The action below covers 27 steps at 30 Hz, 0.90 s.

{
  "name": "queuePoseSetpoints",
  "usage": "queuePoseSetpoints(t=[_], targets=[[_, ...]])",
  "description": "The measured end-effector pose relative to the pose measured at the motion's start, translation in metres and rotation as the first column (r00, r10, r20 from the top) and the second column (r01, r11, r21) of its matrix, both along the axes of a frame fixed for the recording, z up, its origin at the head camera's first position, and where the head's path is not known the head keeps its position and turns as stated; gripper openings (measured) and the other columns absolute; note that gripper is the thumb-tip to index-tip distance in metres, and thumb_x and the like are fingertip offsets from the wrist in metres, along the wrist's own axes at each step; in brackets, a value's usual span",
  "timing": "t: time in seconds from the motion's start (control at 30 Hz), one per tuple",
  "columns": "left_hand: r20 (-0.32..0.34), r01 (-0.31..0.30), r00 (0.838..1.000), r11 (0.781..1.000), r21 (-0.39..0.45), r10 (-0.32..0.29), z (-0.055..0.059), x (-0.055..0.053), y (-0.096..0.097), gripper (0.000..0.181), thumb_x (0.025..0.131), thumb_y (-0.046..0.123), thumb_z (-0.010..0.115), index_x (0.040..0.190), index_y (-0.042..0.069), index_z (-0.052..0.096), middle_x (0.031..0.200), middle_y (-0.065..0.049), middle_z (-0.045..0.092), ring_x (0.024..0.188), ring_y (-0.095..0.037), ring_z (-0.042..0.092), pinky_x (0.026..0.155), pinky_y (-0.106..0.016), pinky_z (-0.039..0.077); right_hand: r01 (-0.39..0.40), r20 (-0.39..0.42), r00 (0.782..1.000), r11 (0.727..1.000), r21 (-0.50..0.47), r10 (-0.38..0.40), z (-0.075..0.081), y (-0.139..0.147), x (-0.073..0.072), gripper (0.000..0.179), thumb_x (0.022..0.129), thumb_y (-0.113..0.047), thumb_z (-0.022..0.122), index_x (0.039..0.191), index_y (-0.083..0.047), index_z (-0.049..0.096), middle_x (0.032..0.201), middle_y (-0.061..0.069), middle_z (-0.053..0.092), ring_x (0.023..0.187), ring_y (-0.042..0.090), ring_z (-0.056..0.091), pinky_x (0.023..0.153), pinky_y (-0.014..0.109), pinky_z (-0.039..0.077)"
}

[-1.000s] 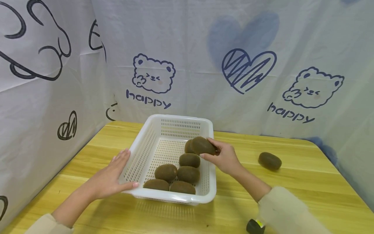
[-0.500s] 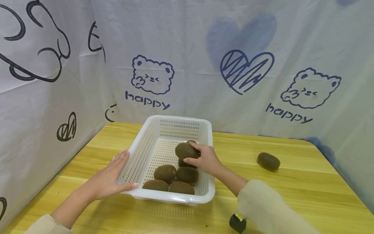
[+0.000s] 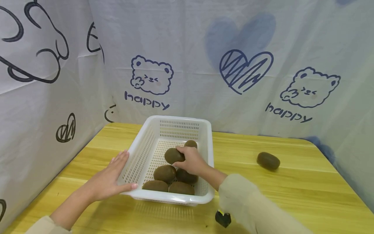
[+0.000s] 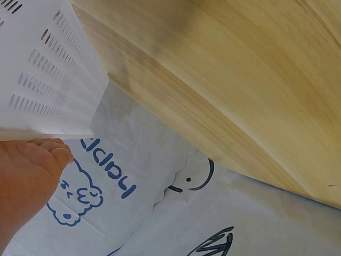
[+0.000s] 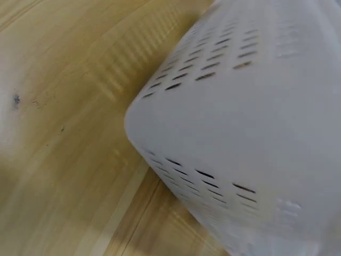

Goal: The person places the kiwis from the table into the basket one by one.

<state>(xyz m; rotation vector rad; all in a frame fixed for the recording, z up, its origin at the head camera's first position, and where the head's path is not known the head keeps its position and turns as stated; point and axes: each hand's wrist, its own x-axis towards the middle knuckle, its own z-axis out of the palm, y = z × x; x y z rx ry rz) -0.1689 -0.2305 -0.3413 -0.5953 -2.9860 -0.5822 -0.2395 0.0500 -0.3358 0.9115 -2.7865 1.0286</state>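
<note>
A white plastic basket (image 3: 208,156) with slotted walls holds several brown kiwis, bunched toward its right and near sides. My right hand (image 3: 191,161) reaches over the right rim and grips a kiwi (image 3: 173,156) between thumb and fingers, above the basket floor and just behind a left-hand kiwi (image 3: 165,173). Another kiwi (image 3: 191,143) shows behind that hand, which partly covers a kiwi (image 3: 187,176) below it. My left hand (image 3: 109,178) rests on the left rim, fingers extended, thumb at the near corner. The right wrist view shows only the basket's outer corner (image 5: 213,122); that hand is hidden there.
A single kiwi (image 3: 268,161) lies on the wooden table (image 3: 292,195) right of the basket. A dark object (image 3: 223,218) with a yellow patch shows beside the right sleeve. A cloth backdrop (image 3: 187,65) with drawings rises behind the table and along its left side.
My right hand has carried its kiwi leftward and lower, from over the right rim to the basket's middle. The left hand stays on the rim.
</note>
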Motion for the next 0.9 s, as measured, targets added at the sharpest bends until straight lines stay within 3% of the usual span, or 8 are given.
queuePoseSetpoints(t=[0.43,0.7,0.9], targets=[[-0.002,-0.001,1.000,1.000,0.002,0.001,0.000,0.001,0.000,0.104,0.079,0.059,0.059,0.147,-0.004,0.010,0.153,-0.022,0.009,0.139,-0.044,0.015,0.112,-0.058,0.019,-0.046,-0.050,0.997,0.991,0.129,0.053,0.001,-0.004,-0.002,0.057,0.081,-0.009,0.070,0.127,0.014,0.046,0.131,0.028,0.050,0.123,0.040,0.048,0.104,0.044,0.041],[-0.001,0.002,1.000,1.000,0.011,-0.002,-0.001,0.002,0.000,0.104,0.079,0.058,0.059,0.147,-0.004,0.010,0.154,-0.021,0.009,0.140,-0.043,0.013,0.112,-0.057,0.018,0.047,-0.053,0.998,0.999,0.016,-0.046,0.007,0.012,-0.006,0.047,0.083,-0.006,0.066,0.124,0.011,0.051,0.128,0.025,0.055,0.121,0.037,0.051,0.104,0.044,0.042],[-0.014,0.004,1.000,1.000,0.010,-0.004,-0.001,0.001,-0.001,0.103,0.079,0.058,0.059,0.146,-0.006,0.012,0.153,-0.023,0.010,0.139,-0.044,0.015,0.112,-0.058,0.019,0.155,-0.094,0.982,0.983,-0.100,-0.165,0.011,0.034,-0.008,0.042,0.083,-0.005,0.065,0.120,0.010,0.056,0.124,0.025,0.057,0.119,0.038,0.052,0.101,0.046,0.045]])
